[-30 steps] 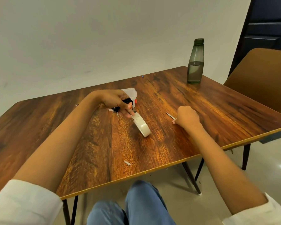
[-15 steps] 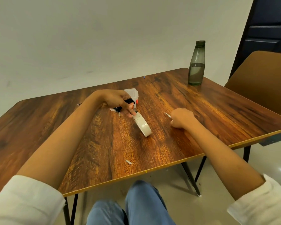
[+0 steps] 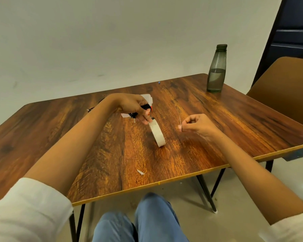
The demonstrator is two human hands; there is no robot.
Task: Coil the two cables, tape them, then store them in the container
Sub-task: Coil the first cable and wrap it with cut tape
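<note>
On the dark wooden bench, my left hand curls round the black coiled cable mid-bench, its fingertips touching the white tape roll standing on edge. My right hand, further right, pinches a thin clear tape strip. The strip could fold onto itself; the coil could spring loose if my grip slackens. The clear plastic container sits mostly hidden behind my left hand; I can't make out the second cable.

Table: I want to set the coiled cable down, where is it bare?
Free: the table left of the left forearm, and the stretch between the bottle and the right hand. Crowded: the middle, where left hand, tape roll and container sit close.
</note>
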